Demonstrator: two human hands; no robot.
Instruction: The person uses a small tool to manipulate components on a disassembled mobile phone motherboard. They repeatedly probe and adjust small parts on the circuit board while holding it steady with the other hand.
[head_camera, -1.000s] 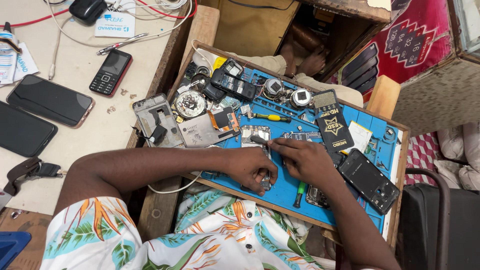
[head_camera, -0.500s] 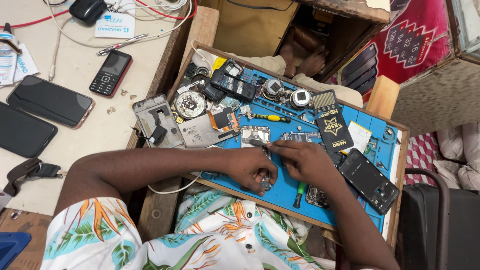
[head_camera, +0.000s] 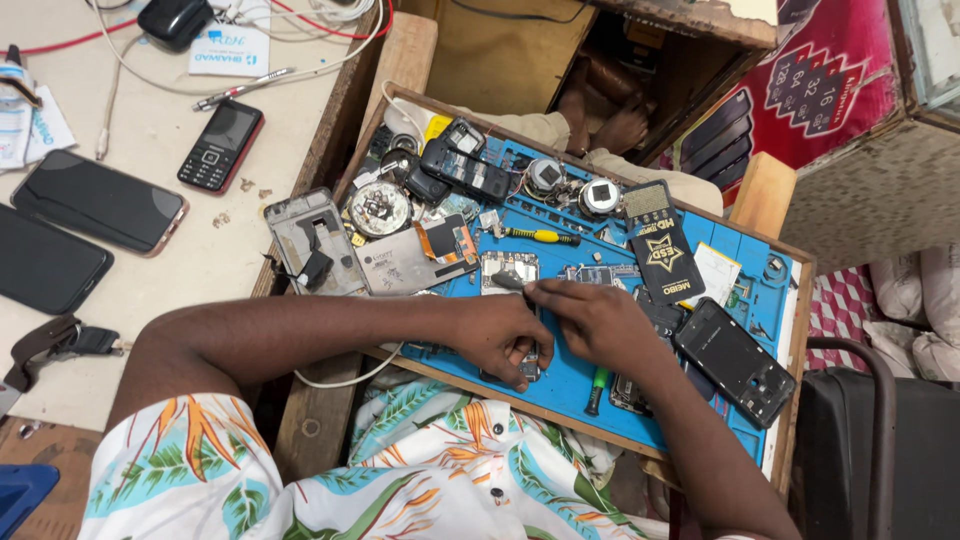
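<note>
Head view, looking down on my bench. My left hand (head_camera: 500, 335) is curled over an opened phone (head_camera: 520, 365) lying on the blue mat (head_camera: 565, 385), fingers bent round its edges and pinning it flat. Only a strip of the phone shows from under the palm.

My right hand (head_camera: 590, 318) sits just beside the left, touching or nearly so. Its fingers are pinched on a thin dark tool (head_camera: 508, 281), whose tip points away from me onto a bare circuit board (head_camera: 510, 268) just beyond my left knuckles. I cannot tell if the tip touches the board.

State of work, in my judgement: disassembly is well advanced. A metal frame (head_camera: 305, 240) and a grey shield plate (head_camera: 400, 262) lie beyond my left forearm, already off. A black back cover (head_camera: 735, 360) lies just right of my right wrist. A yellow-handled screwdriver (head_camera: 540, 236) rests further out past the board, set down and not in use. A green-handled tool (head_camera: 597, 385) pokes out from under my right hand, also idle.

Outstanding: the phone under my left hand is open, not closed, and no parts are refitted. Small round components and further phone parts are scattered at the far edge of the mat. Whether the fault itself is fixed cannot be read from this view.

Off to the far left, on the table (head_camera: 160, 250), three whole phones lie untouched.
</note>
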